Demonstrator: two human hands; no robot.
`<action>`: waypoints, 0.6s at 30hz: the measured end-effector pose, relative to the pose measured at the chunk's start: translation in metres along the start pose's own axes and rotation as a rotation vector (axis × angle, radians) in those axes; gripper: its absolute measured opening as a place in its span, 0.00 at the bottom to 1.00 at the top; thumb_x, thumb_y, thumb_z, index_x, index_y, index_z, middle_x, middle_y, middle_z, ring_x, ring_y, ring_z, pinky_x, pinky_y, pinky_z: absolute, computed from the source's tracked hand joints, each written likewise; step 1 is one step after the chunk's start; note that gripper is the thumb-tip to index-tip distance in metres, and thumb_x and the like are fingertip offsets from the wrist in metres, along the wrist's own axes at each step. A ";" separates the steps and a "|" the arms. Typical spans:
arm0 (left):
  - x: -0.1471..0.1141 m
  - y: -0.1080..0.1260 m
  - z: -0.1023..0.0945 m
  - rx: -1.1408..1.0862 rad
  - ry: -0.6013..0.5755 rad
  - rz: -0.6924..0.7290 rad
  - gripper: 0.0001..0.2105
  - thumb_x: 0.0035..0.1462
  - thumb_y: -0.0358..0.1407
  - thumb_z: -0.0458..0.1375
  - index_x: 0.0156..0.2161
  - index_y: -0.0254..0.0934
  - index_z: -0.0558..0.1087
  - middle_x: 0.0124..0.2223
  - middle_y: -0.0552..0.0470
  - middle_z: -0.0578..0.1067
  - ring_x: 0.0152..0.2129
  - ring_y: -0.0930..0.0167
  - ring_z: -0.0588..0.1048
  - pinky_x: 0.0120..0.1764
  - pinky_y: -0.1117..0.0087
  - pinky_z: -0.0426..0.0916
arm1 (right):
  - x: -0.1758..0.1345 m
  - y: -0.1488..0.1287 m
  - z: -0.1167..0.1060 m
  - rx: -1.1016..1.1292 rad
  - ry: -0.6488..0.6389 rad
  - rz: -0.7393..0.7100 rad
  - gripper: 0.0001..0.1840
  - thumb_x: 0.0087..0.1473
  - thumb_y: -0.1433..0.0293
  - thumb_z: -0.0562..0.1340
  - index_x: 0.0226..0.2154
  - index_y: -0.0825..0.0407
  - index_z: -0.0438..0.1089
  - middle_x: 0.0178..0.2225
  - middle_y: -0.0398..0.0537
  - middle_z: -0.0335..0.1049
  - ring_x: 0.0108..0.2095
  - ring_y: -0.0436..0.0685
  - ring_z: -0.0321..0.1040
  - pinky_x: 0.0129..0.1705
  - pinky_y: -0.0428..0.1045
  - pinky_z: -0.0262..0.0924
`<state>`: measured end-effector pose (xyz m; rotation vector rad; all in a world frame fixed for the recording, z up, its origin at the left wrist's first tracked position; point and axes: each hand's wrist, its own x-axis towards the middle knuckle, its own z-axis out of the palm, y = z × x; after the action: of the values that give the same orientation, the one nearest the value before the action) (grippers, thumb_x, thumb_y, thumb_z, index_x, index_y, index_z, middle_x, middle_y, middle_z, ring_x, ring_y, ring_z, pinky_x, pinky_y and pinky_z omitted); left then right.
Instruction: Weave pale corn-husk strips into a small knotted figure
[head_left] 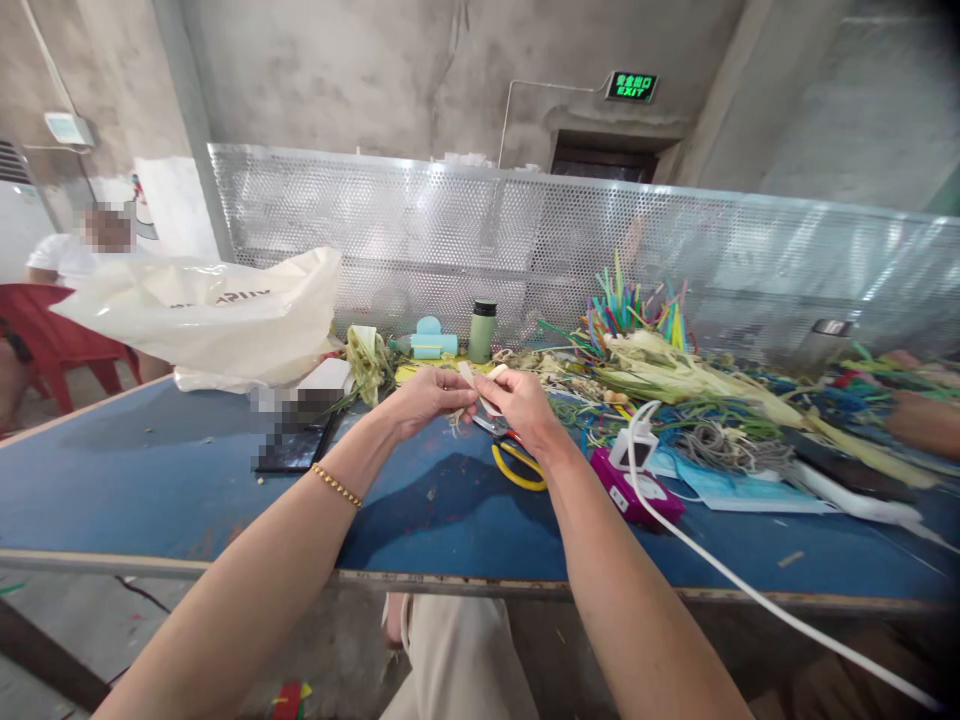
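Above the blue table, my left hand (431, 402) and my right hand (527, 405) meet, fingers pinched on a pale strip of corn husk (489, 406). Thin frayed ends hang under the left fingertips. Part of the strip is covered by my fingers. Just below my right hand lie scissors (523, 485) with yellow handles, partly hidden by that hand. Behind my hands, dried corn husks (652, 365) spread to the right over green and blue cords. A further bundle of husks (367, 360) lies to the left.
A green bottle (483, 332) stands behind my hands. Left are a white plastic bag (225, 315) and a black phone-like device (296, 445). A purple power socket (626, 490) with a white cable (739, 590) sits right. A perforated metal screen (420, 230) backs the table. Another person's hand (926, 425) appears far right.
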<state>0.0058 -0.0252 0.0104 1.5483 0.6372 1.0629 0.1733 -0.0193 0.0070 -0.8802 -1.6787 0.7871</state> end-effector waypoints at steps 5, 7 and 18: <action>0.003 -0.004 -0.003 -0.204 0.097 -0.132 0.03 0.50 0.25 0.64 0.28 0.26 0.75 0.25 0.48 0.75 0.23 0.75 0.73 0.32 0.72 0.68 | 0.005 0.003 -0.004 0.070 0.116 0.021 0.25 0.52 0.47 0.60 0.29 0.54 0.71 0.21 0.45 0.69 0.18 0.49 0.63 0.20 0.46 0.57; 0.005 -0.003 -0.005 -0.276 0.179 -0.155 0.05 0.53 0.23 0.62 0.27 0.27 0.74 0.25 0.48 0.74 0.22 0.75 0.73 0.31 0.73 0.68 | 0.007 0.004 -0.007 0.032 0.206 0.033 0.23 0.54 0.50 0.59 0.32 0.54 0.71 0.23 0.46 0.71 0.19 0.50 0.64 0.21 0.46 0.57; 0.006 -0.004 0.000 -0.338 0.252 -0.186 0.03 0.51 0.22 0.61 0.28 0.28 0.76 0.27 0.48 0.76 0.22 0.76 0.72 0.30 0.73 0.68 | 0.002 0.000 0.000 -0.376 0.135 -0.414 0.07 0.49 0.65 0.67 0.33 0.49 0.75 0.42 0.52 0.68 0.47 0.59 0.66 0.46 0.51 0.63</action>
<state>0.0096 -0.0190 0.0084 1.0536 0.7159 1.1649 0.1730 -0.0177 0.0083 -0.7763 -1.8337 0.1293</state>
